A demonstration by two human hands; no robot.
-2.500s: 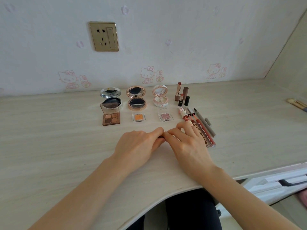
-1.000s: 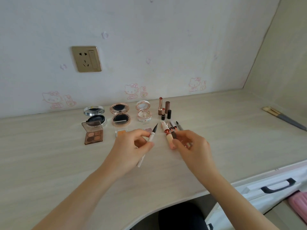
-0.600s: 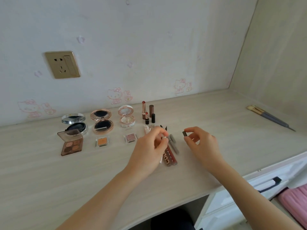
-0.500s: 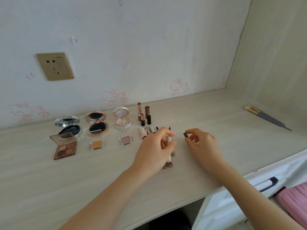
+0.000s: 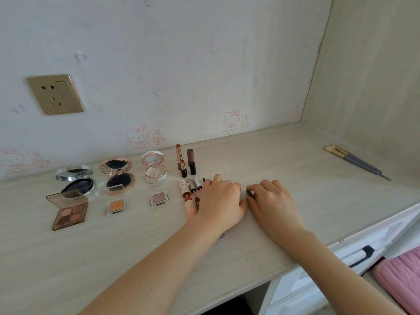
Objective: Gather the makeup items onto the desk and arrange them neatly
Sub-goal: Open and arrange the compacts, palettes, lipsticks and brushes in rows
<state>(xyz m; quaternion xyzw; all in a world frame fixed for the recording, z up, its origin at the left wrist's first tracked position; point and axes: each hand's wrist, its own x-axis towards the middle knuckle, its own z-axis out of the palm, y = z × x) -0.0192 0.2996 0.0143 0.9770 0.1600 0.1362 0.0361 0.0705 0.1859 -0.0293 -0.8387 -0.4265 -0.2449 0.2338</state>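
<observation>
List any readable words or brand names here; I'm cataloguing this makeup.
No text here can be read.
Tiny dark print on the front of the white round floral compact: too small to read.
On the gold wall socket and the pink cartoon-cat wall stickers: no words.

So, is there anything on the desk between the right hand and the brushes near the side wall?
Nothing visible: only bare desk lies between the right hand, which pinches a small dark cap, and the brushes.
</observation>
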